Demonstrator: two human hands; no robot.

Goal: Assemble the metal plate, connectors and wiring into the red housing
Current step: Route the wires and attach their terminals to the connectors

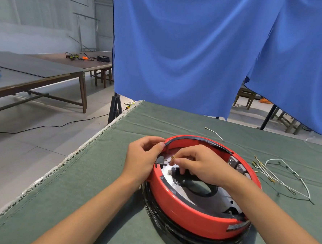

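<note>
A round red housing [192,216] sits on a table covered with a green cloth [100,174]. The housing rests on top of a black ring [168,229] that looks shiny. The housing is open at the top, like a bowl.

Inside it lies a flat silver metal plate [186,193]. A black loop-shaped part [199,186] lies on the plate. Two small grey metal blocks [236,165] sit against the inside wall on the far right side.

The left hand [144,158] is on the left rim of the housing. Its fingers curl over the rim and its thumb is by a small black connector [160,160] that sits in a gap in the wall. It grips the housing there.

The right hand [201,165] reaches inside the housing. Its thumb and first finger pinch a tiny gold wire end [173,157], just beside the black connector. Its other fingers curl down near the black loop part.

On the cloth to the right of the housing lies a bunch of white wires [277,172] with small metal ends. One more short white wire [215,133] lies alone behind the housing.

A big blue curtain [198,48] hangs behind the table.
</note>
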